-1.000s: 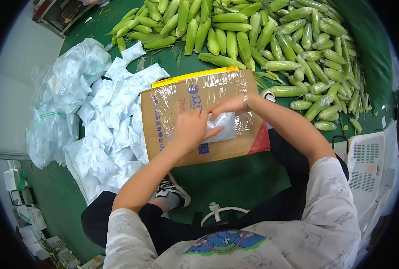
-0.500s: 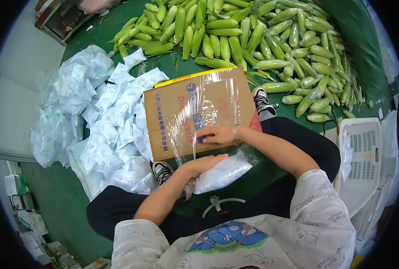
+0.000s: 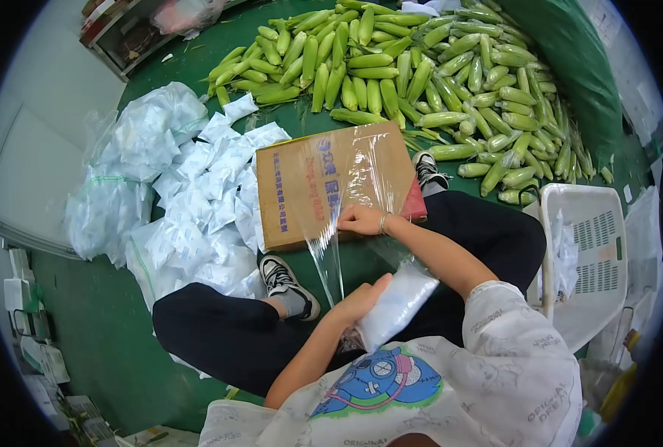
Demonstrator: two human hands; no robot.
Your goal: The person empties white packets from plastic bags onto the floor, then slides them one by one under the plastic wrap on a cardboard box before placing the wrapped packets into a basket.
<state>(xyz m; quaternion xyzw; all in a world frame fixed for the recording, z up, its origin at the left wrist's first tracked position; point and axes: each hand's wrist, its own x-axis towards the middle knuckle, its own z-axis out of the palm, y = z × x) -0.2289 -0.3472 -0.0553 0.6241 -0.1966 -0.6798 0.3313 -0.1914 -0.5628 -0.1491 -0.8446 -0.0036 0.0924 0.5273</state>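
A brown cardboard box (image 3: 294,194) with printed lettering lies before me, clear plastic film (image 3: 330,261) stretched from its surface toward my lap. My right hand (image 3: 361,220), with a bracelet at the wrist, has its fingers closed on the film at the box's near edge. Close to my body, my left hand (image 3: 360,304) is wrapped round a white packet (image 3: 400,304) covered in clear film. The film runs between the two hands. Part of the left hand's fingers is hidden by the packet.
White packets (image 3: 205,194) lie heaped left of the box, beside filled clear bags (image 3: 112,208). Green corn cobs (image 3: 376,71) are piled beyond it, film-wrapped cobs (image 3: 521,123) to the right. A white basket (image 3: 588,246) stands at my right. My shoes (image 3: 278,276) flank the box.
The left hand and packet have moved nearer my body, the packet now tilted more steeply. My right hand has closed on the film, which is drawn out longer. The view has shifted slightly.
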